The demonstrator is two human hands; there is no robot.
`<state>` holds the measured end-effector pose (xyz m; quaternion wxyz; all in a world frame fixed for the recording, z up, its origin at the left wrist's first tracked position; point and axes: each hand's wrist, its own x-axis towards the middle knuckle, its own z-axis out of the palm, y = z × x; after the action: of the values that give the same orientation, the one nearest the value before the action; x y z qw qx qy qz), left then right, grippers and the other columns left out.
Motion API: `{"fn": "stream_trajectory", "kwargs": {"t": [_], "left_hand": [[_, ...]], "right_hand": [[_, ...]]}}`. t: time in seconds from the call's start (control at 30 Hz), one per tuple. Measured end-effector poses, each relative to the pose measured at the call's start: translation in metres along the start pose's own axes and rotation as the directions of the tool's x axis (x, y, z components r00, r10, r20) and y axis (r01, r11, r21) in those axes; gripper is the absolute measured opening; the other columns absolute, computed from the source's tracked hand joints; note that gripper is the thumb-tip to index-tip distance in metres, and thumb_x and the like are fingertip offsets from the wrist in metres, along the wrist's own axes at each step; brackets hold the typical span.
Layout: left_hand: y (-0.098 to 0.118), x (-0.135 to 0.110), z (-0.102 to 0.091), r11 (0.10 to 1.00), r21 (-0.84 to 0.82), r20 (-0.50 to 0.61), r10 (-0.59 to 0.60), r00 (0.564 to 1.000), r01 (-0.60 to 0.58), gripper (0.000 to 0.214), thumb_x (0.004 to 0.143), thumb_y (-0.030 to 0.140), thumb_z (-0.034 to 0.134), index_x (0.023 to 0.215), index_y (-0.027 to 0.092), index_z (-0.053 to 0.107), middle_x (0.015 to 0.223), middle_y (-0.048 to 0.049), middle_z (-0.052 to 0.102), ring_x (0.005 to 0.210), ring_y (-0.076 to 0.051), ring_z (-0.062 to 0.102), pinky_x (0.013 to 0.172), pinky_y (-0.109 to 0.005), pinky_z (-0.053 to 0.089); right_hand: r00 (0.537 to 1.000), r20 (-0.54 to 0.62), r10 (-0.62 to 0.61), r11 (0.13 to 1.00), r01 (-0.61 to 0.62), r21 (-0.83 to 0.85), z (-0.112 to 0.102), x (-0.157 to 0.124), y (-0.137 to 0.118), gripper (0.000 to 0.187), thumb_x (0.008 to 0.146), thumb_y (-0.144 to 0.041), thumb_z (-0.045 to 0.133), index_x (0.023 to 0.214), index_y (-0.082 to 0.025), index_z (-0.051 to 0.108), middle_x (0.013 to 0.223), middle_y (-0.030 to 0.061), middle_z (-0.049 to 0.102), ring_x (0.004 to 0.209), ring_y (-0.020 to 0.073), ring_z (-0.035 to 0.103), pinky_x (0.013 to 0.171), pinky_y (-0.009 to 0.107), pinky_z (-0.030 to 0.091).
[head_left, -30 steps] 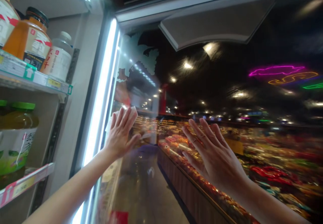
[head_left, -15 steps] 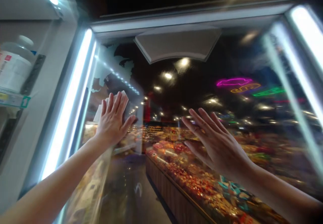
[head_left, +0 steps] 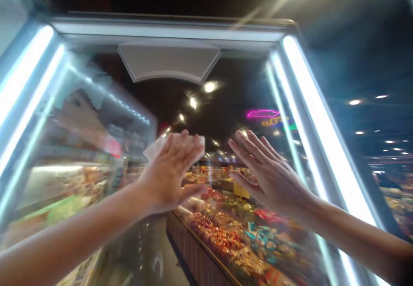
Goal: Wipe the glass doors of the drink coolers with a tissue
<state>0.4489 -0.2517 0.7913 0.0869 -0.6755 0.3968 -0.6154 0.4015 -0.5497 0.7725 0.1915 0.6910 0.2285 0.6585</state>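
Observation:
A white wipe, cloth or paper (head_left: 154,149), lies under my left hand (head_left: 169,170). Its fingers are flat over the wipe and blurred by motion, against the glass of a lit door (head_left: 209,105). My right hand (head_left: 267,172) is open just to the right, fingers stretched out and slightly apart, palm towards the same glass. It holds nothing; whether it touches the glass I cannot tell. Most of the wipe is hidden behind the left palm and fingers.
Bright light strips run down the door's left side (head_left: 27,69) and right side (head_left: 318,101). A pale panel (head_left: 169,60) is at the top of the glass. Seen through or mirrored in it are a long bin of colourful packets (head_left: 219,234) and neon shapes (head_left: 263,113).
My left hand has slid right across the glass with the wipe, closer to my right hand. The view has turned right; the shelf with a bottle has left the frame.

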Motion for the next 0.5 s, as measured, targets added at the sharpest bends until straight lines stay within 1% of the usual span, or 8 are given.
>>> {"fn": "stream_trajectory", "kwargs": {"t": [0.07,0.1,0.17,0.23,0.3,0.37,0.43,0.5], "left_hand": [[0.018,0.011,0.004,0.993,-0.023,0.061,0.119,0.991,-0.118,0.088,0.095,0.078,0.030,0.164,0.026,0.017,0.174,-0.0012,0.018,0.162,-0.026,0.005,0.133,-0.051,0.002],[0.020,0.022,0.004,0.993,-0.021,0.081,0.114,0.990,-0.113,0.087,0.095,0.077,0.028,0.164,0.025,0.018,0.174,-0.0012,0.018,0.162,-0.026,0.005,0.133,-0.050,0.002],[0.017,0.049,0.002,1.000,0.001,0.089,-0.002,0.996,0.002,0.085,0.097,0.077,0.022,0.164,0.025,0.018,0.174,-0.0018,0.015,0.162,-0.027,0.002,0.133,-0.052,0.001],[0.011,0.077,-0.002,0.989,0.015,0.049,-0.148,0.988,0.147,0.087,0.096,0.078,0.017,0.164,0.025,0.018,0.175,-0.0027,0.013,0.162,-0.029,0.000,0.132,-0.056,0.001],[0.013,0.091,-0.001,0.984,0.006,0.029,-0.178,0.984,0.178,0.089,0.095,0.080,0.016,0.164,0.025,0.018,0.175,-0.0027,0.012,0.161,-0.029,-0.002,0.132,-0.057,-0.001],[0.023,0.093,0.001,0.997,-0.006,0.057,-0.075,0.996,0.075,0.091,0.093,0.082,0.018,0.164,0.025,0.019,0.175,-0.0022,0.012,0.161,-0.028,-0.002,0.133,-0.053,-0.002],[0.030,0.092,0.003,0.999,0.000,0.106,0.054,0.993,-0.055,0.089,0.094,0.081,0.021,0.164,0.025,0.019,0.174,-0.0012,0.013,0.162,-0.026,0.000,0.133,-0.049,-0.001],[0.028,0.099,0.001,0.997,0.027,0.127,0.071,0.989,-0.075,0.085,0.096,0.077,0.023,0.164,0.027,0.020,0.174,0.0001,0.013,0.162,-0.025,0.002,0.133,-0.049,0.001]], "right_hand": [[1.000,0.009,0.011,1.000,-0.011,0.029,-0.002,-0.003,0.012,0.077,0.103,-0.045,0.051,0.167,-0.025,0.012,0.172,0.0102,0.020,0.159,0.0332,0.020,0.127,0.062,0.028],[1.000,0.008,0.019,0.999,-0.020,0.046,-0.002,-0.003,0.017,0.077,0.103,-0.045,0.051,0.167,-0.026,0.013,0.172,0.0097,0.020,0.159,0.0333,0.019,0.127,0.062,0.029],[0.999,-0.004,0.036,0.997,-0.035,0.073,-0.002,0.000,0.027,0.075,0.103,-0.044,0.051,0.167,-0.026,0.015,0.173,0.0096,0.019,0.159,0.0336,0.018,0.127,0.062,0.029],[0.999,-0.011,0.039,0.995,-0.038,0.093,-0.002,0.006,0.034,0.075,0.103,-0.045,0.051,0.166,-0.025,0.016,0.172,0.0102,0.019,0.159,0.0337,0.018,0.127,0.063,0.027],[1.000,-0.017,0.020,0.994,-0.019,0.112,-0.002,0.011,0.038,0.076,0.103,-0.045,0.051,0.166,-0.024,0.016,0.172,0.0116,0.020,0.159,0.0332,0.018,0.128,0.062,0.025],[0.999,-0.033,-0.002,0.993,0.006,0.121,-0.002,0.014,0.042,0.077,0.103,-0.045,0.051,0.166,-0.021,0.015,0.171,0.0134,0.022,0.159,0.0329,0.017,0.129,0.062,0.023],[0.998,-0.058,-0.009,0.993,0.016,0.117,-0.003,0.017,0.046,0.078,0.103,-0.045,0.050,0.166,-0.017,0.015,0.170,0.0156,0.024,0.159,0.0327,0.017,0.129,0.061,0.024],[0.997,-0.071,-0.013,0.994,0.020,0.105,-0.004,0.022,0.052,0.078,0.102,-0.046,0.050,0.166,-0.014,0.017,0.170,0.0172,0.025,0.159,0.0335,0.017,0.129,0.061,0.025]]}}
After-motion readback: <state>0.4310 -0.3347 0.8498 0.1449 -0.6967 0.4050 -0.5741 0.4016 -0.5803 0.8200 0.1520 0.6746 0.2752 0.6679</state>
